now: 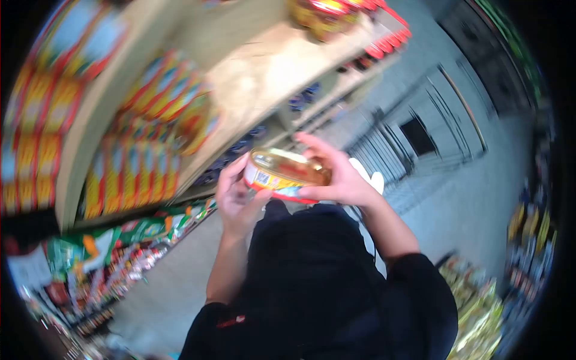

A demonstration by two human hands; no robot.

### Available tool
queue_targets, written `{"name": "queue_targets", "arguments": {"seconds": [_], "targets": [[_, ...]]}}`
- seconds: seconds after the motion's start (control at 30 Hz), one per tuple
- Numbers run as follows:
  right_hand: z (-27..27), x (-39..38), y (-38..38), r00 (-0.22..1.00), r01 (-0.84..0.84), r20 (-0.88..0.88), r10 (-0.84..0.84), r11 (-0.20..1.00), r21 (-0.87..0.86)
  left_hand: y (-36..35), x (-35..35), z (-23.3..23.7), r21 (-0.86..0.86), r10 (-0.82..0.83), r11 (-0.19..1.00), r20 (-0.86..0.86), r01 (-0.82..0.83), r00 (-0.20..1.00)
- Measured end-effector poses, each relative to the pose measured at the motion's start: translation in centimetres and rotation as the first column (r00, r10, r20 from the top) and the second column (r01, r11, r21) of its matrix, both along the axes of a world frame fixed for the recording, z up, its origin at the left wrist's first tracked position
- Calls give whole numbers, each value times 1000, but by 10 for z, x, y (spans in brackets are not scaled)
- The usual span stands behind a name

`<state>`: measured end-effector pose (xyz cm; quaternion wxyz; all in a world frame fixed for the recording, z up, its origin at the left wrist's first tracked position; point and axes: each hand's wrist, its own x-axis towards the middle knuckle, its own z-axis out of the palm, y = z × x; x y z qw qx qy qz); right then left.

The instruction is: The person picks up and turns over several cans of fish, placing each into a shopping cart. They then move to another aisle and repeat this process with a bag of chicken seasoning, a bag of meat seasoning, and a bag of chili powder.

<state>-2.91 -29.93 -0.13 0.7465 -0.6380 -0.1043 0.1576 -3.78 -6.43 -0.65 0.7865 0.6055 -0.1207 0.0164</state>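
Observation:
An oval food tin [282, 174] with a gold metal end and a red, yellow and white label is held in front of my body. My left hand [236, 195] grips its left end, the thumb pressed on the label near a printed code. Around the right end wrap the fingers and thumb of my right hand [343, 174]. The tin is tilted, so part of its gold end and its labelled side both show. The small print is too blurred to read.
Wooden shelving [258, 66] on the left carries stacked red and yellow packages [135, 171]. A wire shopping cart [420, 132] stands on the grey floor to the right. Colourful packets [120, 252] line the lower left, and yellow packs [474, 306] lie at the lower right.

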Motion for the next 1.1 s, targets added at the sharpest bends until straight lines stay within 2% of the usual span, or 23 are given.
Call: {"name": "queue_targets", "arguments": {"seconds": [0.03, 0.07, 0.1, 0.13, 0.17, 0.23, 0.27, 0.3, 0.33, 0.37, 0.4, 0.43, 0.47, 0.5, 0.6, 0.63, 0.67, 0.7, 0.77, 0.83, 0.9, 0.97, 1.1], "targets": [[-15, -5, -9, 997, -57, -57, 57, 998, 6, -3, -2, -8, 160, -71, 985, -16, 72, 997], [-25, -7, -22, 990, -130, 33, 135, 984, -125, -11, 0, -20, 276, -172, 948, 26, 158, 985], [-28, -10, -33, 978, -208, -12, 209, 968, -138, -21, 3, -30, 390, -273, 892, 64, 228, 960], [-45, -21, -47, 986, -157, -70, 151, 984, -82, -31, 4, -36, 523, -335, 809, 37, 267, 942], [-64, -31, -59, 986, -110, -126, 106, 994, -29, -48, 3, -42, 522, -384, 789, 6, 325, 923], [-88, -47, -88, 960, 116, -263, -97, 991, 60, -79, -6, -52, 569, -172, 773, -236, 280, 956], [-92, -56, -101, 889, 354, -323, -324, 934, 37, -82, -8, -60, 638, -186, 699, -275, 324, 943], [-119, -62, -120, 837, 492, -209, -506, 863, -119, -85, -11, -67, 639, -216, 679, -295, 361, 931], [-143, -68, -139, 712, 633, -166, -683, 726, -270, -85, -14, -76, 666, -256, 629, -311, 402, 915], [-167, -70, -153, 516, 769, -91, -852, 508, -388, -86, -15, -82, 690, -298, 575, -325, 440, 898], [-184, -73, -169, 345, 849, -3, -939, 313, -425, -92, -18, -80, 684, -293, 561, -362, 466, 885], [-184, -77, -181, 219, 767, 36, -975, 149, -625, -93, -22, -83, 684, -303, 543, -381, 487, 874], [-226, -85, -198, 162, 695, 147, -976, 7, -719, -95, -24, -89, 691, -328, 512, -391, 510, 860], [-277, -100, -217, 185, 599, 189, -964, -42, -800, -98, -26, -93, 697, -347, 485, -401, 528, 848], [-364, -128, -234, 296, 368, 7, -955, 107, -924, -108, -32, -93, 725, -374, 446, -381, 525, 845], [-371, -129, -231, 333, 299, -37, -942, 142, -943, -109, -34, -93, 731, -393, 429, -378, 530, 839], [-377, -131, -230, 342, 172, -169, -924, 238, -956, -109, -36, -94, 724, -402, 411, -402, 554, 823], [-388, -134, -225, 348, 157, -186, -919, 253, -955, -107, -40, -96, 722, -389, 406, -418, 560, 821], [-416, -134, -218, 354, 110, -115, -928, 163, -980, -104, -46, -104, 700, -363, 406, -467, 588, 807], [-424, -131, -210, 360, 67, -166, -918, 203, -977, -100, -52, -108, 710, -359, 406, -455, 575, 815], [-427, -129, -204, 344, 95, -142, -928, 185, -978, -98, -56, -109, 712, -315, 417, -471, 566, 824], [-424, -127, -201, 354, 89, -167, -920, 211, -974, -94, -59, -111, 716, -293, 405, -488, 569, 822], [-424, -129, -197, 343, 43, -161, -925, 186, -982, -87, -64, -116, 729, -276, 399, -484, 557, 830]]}}
